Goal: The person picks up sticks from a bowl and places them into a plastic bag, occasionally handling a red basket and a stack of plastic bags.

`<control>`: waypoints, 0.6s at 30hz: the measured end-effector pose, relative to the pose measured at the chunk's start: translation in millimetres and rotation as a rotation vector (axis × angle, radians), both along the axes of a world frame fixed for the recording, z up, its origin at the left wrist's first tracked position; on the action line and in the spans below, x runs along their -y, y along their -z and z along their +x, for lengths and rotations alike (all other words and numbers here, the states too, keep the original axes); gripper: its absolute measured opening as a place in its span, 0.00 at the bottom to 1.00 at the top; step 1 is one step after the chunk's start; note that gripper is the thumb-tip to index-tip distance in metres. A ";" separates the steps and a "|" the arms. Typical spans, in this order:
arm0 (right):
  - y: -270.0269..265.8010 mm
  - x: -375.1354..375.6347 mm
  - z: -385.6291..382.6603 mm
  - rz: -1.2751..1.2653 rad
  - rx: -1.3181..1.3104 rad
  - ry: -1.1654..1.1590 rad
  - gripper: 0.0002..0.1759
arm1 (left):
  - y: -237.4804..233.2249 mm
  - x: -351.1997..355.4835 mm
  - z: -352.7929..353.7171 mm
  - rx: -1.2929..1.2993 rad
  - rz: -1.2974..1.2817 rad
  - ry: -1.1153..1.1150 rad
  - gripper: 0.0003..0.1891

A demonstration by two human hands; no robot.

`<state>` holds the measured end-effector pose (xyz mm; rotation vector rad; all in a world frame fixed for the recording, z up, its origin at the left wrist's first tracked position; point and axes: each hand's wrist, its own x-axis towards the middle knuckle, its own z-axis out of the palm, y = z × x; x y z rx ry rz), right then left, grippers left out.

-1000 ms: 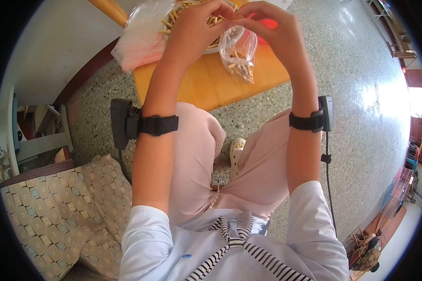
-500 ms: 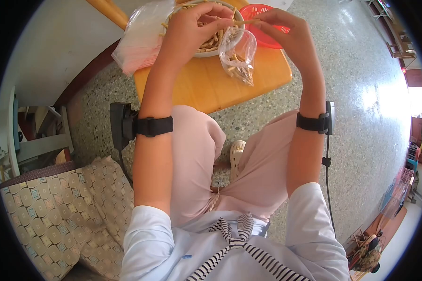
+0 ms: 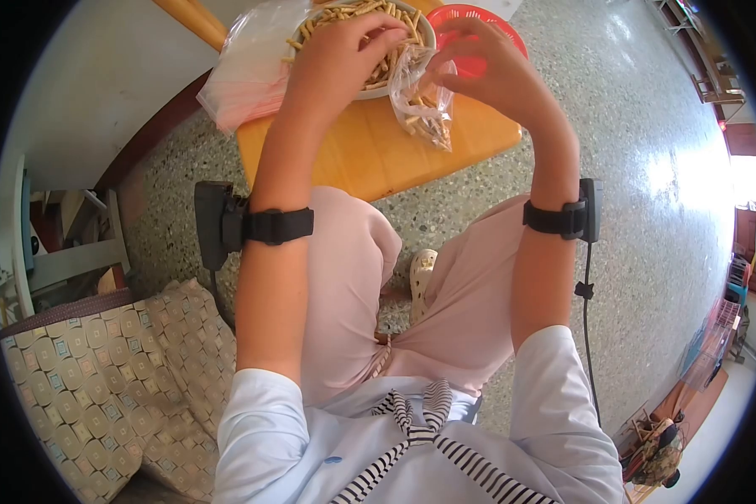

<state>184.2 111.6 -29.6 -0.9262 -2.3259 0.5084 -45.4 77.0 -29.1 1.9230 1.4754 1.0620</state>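
Note:
My left hand (image 3: 344,55) is over the left side of a white bowl (image 3: 381,91) heaped with short tan sticks (image 3: 392,65). Its thumb and fingertips are pinched close together; whatever may be between them is too small to make out. My right hand (image 3: 483,63) hangs above the opening of a clear plastic bag (image 3: 412,91), its fingers curved and apart, with nothing visible in them. Pieces of the tan sticks lie in the bottom of the bag. Behind my right hand is a red perforated basket (image 3: 512,35).
A stack of clear plastic bags (image 3: 252,67) lies left of the bowl on the wooden stool (image 3: 353,151). A patterned cloth (image 3: 101,378) covers something at lower left. My knees and a light clog (image 3: 422,277) are below the stool.
The stick piece that was stretched between my two hands is gone from there. My right hand has opened and moved down and left toward the bag; my left hand has shifted slightly left.

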 end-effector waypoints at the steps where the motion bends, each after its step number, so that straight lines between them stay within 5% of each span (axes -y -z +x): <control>1: 2.7 0.2 1.1 0.042 0.036 -0.010 0.13 | 3.6 -1.2 -4.0 -0.009 0.040 -0.072 0.13; 8: 8.3 -7.8 0.4 -0.182 -0.010 -0.118 0.17 | 33.3 -7.9 -21.5 -0.306 -0.096 0.046 0.12; 18: 8.8 -6.8 -2.6 -0.261 -0.003 -0.048 0.13 | 21.3 -5.8 -6.8 -0.374 -0.213 -0.019 0.13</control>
